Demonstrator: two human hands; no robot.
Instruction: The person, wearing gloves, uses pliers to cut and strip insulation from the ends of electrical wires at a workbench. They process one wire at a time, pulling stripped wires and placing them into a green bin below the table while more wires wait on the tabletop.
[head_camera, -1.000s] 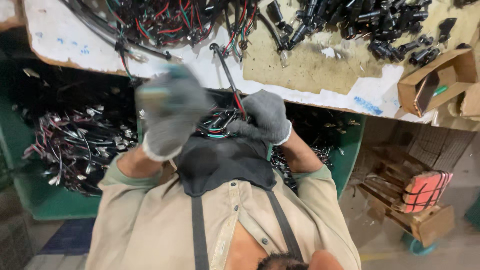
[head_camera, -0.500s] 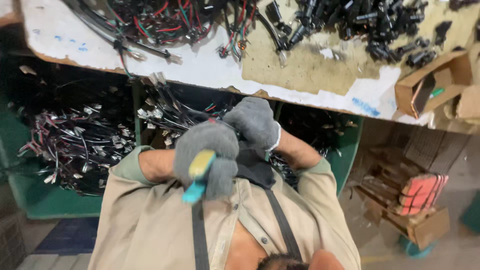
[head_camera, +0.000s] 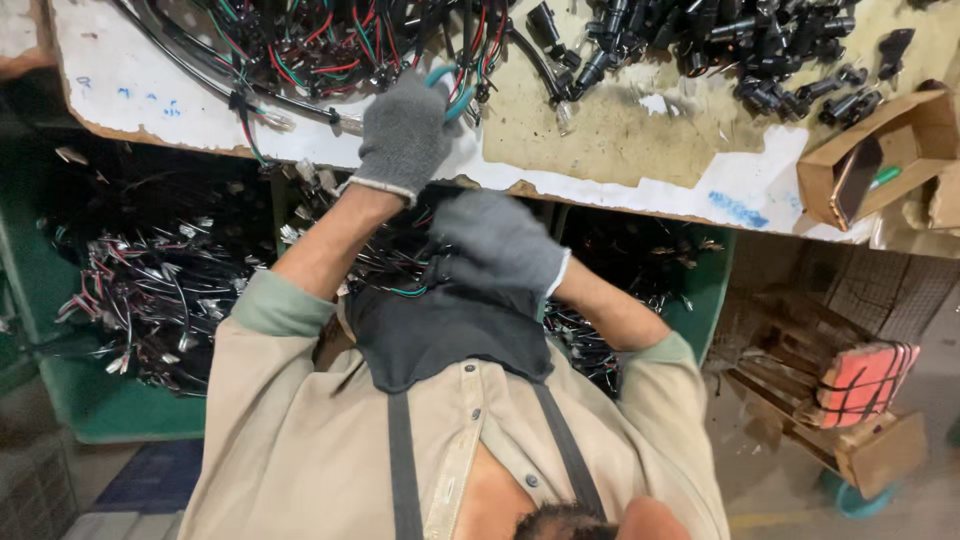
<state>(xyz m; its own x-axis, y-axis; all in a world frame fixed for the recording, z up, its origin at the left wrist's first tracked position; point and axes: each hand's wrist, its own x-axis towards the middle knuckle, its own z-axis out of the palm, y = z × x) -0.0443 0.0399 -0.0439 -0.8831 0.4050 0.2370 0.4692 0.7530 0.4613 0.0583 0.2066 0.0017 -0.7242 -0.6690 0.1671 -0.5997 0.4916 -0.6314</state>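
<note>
My left hand (head_camera: 405, 130), in a grey knit glove, reaches up onto the worktable and is closed on a teal-handled hand tool (head_camera: 455, 92). It rests at the edge of a tangle of black, red and green wire harnesses (head_camera: 300, 40). My right hand (head_camera: 500, 245), also gloved, stays lower, close to my chest below the table edge. It grips a small bunch of dark wires (head_camera: 410, 275); the fingers hide most of it.
The worktable (head_camera: 160, 95) is covered in white paper and worn cardboard. Several black connectors (head_camera: 740, 45) lie at its far right, beside an open cardboard box (head_camera: 890, 130). Green bins (head_camera: 60, 390) of wire harnesses stand under the table. A red-orange padded seat (head_camera: 860, 380) is at right.
My left hand has risen from in front of my chest to the tabletop, carrying the teal-handled tool. My right hand has dropped slightly and stays by the wires near my chest.
</note>
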